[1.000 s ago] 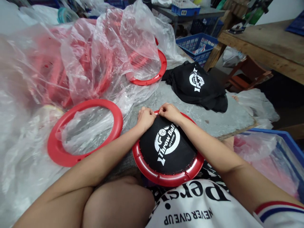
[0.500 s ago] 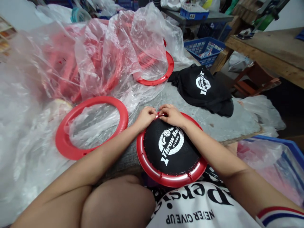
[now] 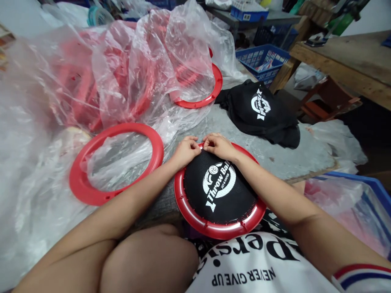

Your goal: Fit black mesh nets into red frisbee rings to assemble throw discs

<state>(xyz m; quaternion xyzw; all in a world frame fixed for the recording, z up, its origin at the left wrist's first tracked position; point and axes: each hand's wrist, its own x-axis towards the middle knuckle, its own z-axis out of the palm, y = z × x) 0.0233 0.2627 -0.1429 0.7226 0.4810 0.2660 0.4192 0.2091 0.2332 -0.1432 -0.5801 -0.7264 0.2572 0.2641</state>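
Note:
A red plastic ring [image 3: 214,230] rests between my lap and the table's near edge, with black mesh fabric [image 3: 195,191] spread across it. White "Throw Ball" print shows on the mesh. At the ring's far side, my left hand [image 3: 187,151] pinches the fabric's edge with thumb and fingertips. My right hand [image 3: 220,146] is close beside it, its thumb and forefinger pinched on the same edge. The fingertips nearly meet, and the exact bit of fabric between them is hidden. To the left lies another red ring [image 3: 156,152], flat and without fabric.
Clear plastic bags [image 3: 125,69] full of red rings cover the table's left and back. Black printed fabric pieces [image 3: 244,112] are piled at the right. Beyond the table's right edge stand a blue basket [image 3: 244,61], a wooden chair [image 3: 330,99] and a blue crate [image 3: 372,189].
Both hands stay at the ring's far edge; the left fingers and thumb have shifted slightly over the fabric's edge. The whole view has moved a little.

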